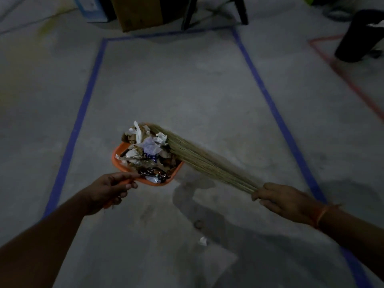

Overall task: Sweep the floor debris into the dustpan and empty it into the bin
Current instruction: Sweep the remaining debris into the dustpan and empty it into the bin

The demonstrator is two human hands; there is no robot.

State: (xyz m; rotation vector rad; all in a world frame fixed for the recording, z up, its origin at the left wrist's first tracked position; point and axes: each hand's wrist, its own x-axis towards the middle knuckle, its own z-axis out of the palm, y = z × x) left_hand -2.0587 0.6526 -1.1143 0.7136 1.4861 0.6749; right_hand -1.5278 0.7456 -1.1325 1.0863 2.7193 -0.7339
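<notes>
An orange dustpan (118, 157) is held above the grey floor, heaped with debris (145, 150): crumpled white paper, brown leaves and dark wrappers. My left hand (110, 189) grips its orange handle from the near side. My right hand (284, 199) is closed on the bound end of a straw broom (207, 161), whose bristle tips rest against the far right side of the heap. One small white scrap (202, 241) lies on the floor between my arms. A black bin (357, 36) stands at the far right.
Blue tape (87, 94) marks a rectangle on the floor around me. Red tape (349, 80) marks an area by the bin. A cardboard box (137, 13), a blue-white box (89, 9) and dark furniture legs (242, 11) stand beyond the far edge.
</notes>
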